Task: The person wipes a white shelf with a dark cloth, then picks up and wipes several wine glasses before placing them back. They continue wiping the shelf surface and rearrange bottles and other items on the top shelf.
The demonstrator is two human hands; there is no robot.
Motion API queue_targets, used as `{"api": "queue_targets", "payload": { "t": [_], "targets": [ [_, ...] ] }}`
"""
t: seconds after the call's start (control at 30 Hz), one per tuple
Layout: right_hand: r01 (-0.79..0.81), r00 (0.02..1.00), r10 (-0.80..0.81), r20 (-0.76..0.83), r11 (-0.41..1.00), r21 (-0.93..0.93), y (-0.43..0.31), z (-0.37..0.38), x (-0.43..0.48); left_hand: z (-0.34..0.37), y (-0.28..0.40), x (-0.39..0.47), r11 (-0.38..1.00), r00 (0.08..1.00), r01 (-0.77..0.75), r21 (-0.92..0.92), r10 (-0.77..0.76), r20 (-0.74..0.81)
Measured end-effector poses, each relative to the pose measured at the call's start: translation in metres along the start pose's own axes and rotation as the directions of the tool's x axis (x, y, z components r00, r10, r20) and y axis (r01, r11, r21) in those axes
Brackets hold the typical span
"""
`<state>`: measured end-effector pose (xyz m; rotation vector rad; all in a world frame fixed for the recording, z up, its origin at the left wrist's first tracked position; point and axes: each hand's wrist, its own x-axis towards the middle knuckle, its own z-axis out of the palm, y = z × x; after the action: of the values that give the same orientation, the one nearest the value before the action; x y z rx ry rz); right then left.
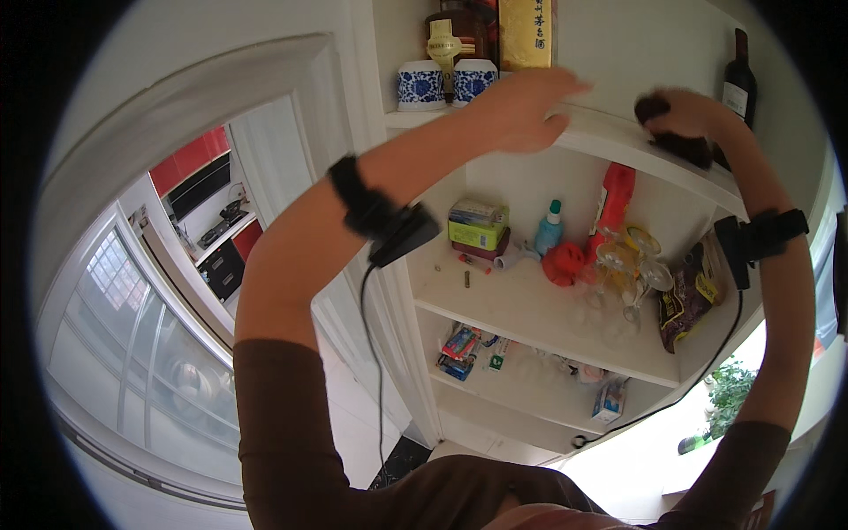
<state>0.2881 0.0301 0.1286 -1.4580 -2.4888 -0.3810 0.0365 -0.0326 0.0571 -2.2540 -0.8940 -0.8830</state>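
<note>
My left hand is raised before the upper shelf, fingers apart and holding nothing, close to a gold box and two blue-and-white porcelain cups. At the right end of that shelf, my right hand grips a dark brown cloth, blurred by motion; its exact kind is unclear. The cloth touches the shelf's front edge. Behind my right hand stands a dark wine bottle, its lower part partly hidden. A large brown liquor bottle stands behind the cups.
The shelf below holds a green box, a blue bottle, a red bottle, several stemmed glasses and a dark snack bag. Small boxes lie lower down. Cables hang from both wrist devices. A door frame stands left.
</note>
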Motion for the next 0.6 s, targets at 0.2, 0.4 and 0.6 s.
{"api": "queue_targets", "payload": {
  "t": [0.2, 0.4, 0.6],
  "targets": [
    [-0.16, 0.935, 0.173, 0.31, 0.985, -0.066, -0.004, -0.009, 0.008, 0.005, -0.032, -0.056, 0.975, 0.981, -0.194, 0.108, 0.193, 0.021],
    [-0.059, 0.995, 0.055, -0.079, 0.997, -0.051, -0.062, -0.063, 0.087, 0.014, -0.039, -0.06, 0.977, 0.981, -0.194, 0.094, 0.194, 0.009],
    [0.114, 0.983, -0.048, -0.179, 0.918, 0.379, -0.155, -0.099, 0.175, 0.011, -0.04, -0.064, 0.973, 0.98, -0.2, 0.119, 0.197, 0.034]
  ]
}}
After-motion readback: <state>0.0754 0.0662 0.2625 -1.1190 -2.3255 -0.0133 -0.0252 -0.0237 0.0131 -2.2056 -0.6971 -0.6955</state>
